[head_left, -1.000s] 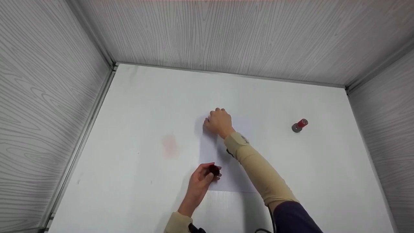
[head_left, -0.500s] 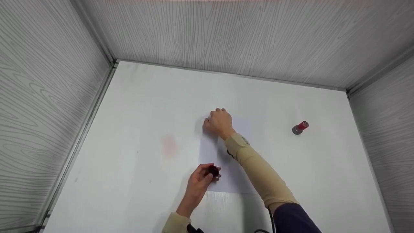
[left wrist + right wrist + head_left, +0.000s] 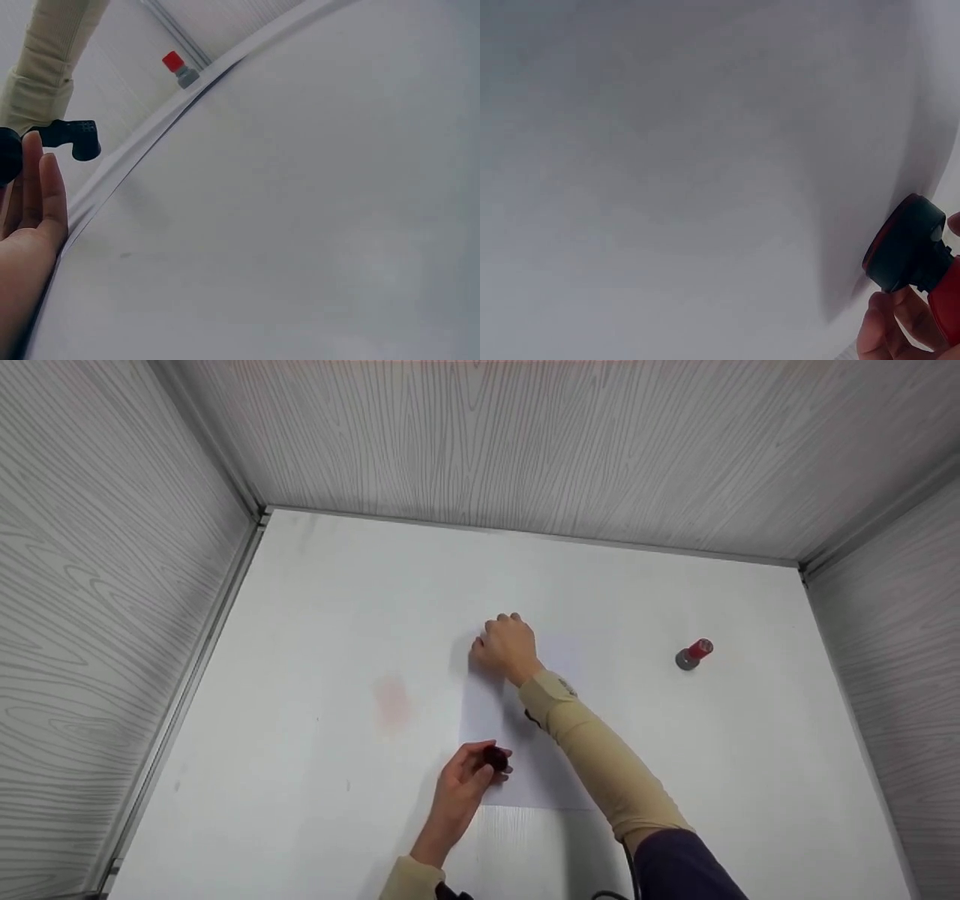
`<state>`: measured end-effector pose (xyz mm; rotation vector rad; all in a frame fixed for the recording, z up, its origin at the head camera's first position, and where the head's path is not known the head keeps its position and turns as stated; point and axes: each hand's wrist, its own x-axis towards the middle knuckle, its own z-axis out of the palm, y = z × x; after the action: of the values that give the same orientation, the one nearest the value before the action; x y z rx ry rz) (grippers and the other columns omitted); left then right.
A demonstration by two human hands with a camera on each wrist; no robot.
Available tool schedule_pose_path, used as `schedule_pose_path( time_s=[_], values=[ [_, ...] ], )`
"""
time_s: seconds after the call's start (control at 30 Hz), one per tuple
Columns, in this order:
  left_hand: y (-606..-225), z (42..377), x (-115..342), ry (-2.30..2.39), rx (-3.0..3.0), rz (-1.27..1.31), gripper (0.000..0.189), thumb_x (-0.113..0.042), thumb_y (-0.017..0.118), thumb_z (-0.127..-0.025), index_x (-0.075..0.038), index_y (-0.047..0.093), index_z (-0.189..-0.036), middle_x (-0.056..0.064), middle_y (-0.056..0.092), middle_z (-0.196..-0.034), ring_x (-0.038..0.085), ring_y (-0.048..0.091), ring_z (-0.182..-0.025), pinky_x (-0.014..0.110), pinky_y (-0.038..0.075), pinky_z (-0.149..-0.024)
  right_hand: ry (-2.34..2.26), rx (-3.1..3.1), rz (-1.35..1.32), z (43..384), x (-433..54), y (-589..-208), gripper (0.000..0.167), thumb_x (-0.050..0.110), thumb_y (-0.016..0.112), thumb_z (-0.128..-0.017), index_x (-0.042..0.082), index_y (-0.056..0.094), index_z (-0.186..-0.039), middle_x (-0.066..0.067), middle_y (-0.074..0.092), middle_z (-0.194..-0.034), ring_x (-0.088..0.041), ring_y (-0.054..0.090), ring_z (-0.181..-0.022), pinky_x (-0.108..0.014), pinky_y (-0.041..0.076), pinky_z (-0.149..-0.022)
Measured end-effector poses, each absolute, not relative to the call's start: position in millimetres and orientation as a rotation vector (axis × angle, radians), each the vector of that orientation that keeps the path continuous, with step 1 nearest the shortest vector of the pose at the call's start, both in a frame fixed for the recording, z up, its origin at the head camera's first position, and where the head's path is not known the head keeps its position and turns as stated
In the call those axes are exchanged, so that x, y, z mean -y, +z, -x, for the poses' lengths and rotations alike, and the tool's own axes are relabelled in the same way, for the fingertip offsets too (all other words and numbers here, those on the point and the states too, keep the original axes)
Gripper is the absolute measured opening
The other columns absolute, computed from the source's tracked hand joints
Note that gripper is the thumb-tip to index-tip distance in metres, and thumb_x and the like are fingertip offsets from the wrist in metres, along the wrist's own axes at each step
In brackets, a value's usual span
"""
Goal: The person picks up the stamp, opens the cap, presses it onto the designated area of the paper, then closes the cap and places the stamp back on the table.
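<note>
Counter (image 3: 337, 585): white, panelled at its far, left and right edges.

Paper (image 3: 480, 712): one pale sheet, lying flat about midway between the counter's left and right edges, partly covered by the right arm.

Right hand (image 3: 510, 645): over the sheet's far left corner, knuckles toward the counter's far edge. Fingers curled round a stamp-like tool (image 3: 907, 244), dark round head, red handle, its head tilted close to the white surface; contact cannot be told.

Left hand (image 3: 459, 787): at the sheet's near left part, toward the counter's near side. Thumb and fingers grip a dark round piece (image 3: 496, 758), resembling a cap.

Red-and-grey piece (image 3: 694, 654): one, standing toward the counter's right edge, well apart from both hands; grey base, red upper part.

Pink smudge (image 3: 393, 701): faint, on the counter left of the sheet.

Sleeves: beige on both forearms, dark blue above the right elbow (image 3: 682, 862).
</note>
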<state>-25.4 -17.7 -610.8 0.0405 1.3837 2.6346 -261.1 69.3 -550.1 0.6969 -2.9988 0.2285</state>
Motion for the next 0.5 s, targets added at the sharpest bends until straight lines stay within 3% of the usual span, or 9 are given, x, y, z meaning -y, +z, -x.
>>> schedule_pose_path(
  time_s=[0.33, 0.5],
  values=[
    [-609.5, 24.9, 18.6, 2.632, -1.381, -0.033, 0.051, -0.010, 0.061, -0.099, 0.013, 0.038, -0.138, 0.025, 0.058, -0.131, 0.033, 0.062, -0.109, 0.040, 0.052, -0.095, 0.185, 3.162, -0.679, 263.5, -66.5, -541.7, 0.037, 0.034, 0.055, -0.096, 0.001, 0.072, -0.098, -0.017, 0.067, -0.095, -0.035, 0.064, -0.090, -0.049, 0.056, -0.073],
    [-608.7, 24.2, 16.9, 2.647, -1.380, -0.064, 0.051, -0.009, 0.060, -0.099, 0.014, 0.036, -0.139, 0.025, 0.057, -0.131, 0.032, 0.062, -0.109, 0.038, 0.052, -0.094, 0.171, 3.226, -0.686, 265.1, -68.0, -533.5, 0.039, 0.038, 0.053, -0.096, 0.004, 0.070, -0.100, -0.013, 0.067, -0.096, -0.030, 0.064, -0.086, -0.048, 0.055, -0.073]
  ],
)
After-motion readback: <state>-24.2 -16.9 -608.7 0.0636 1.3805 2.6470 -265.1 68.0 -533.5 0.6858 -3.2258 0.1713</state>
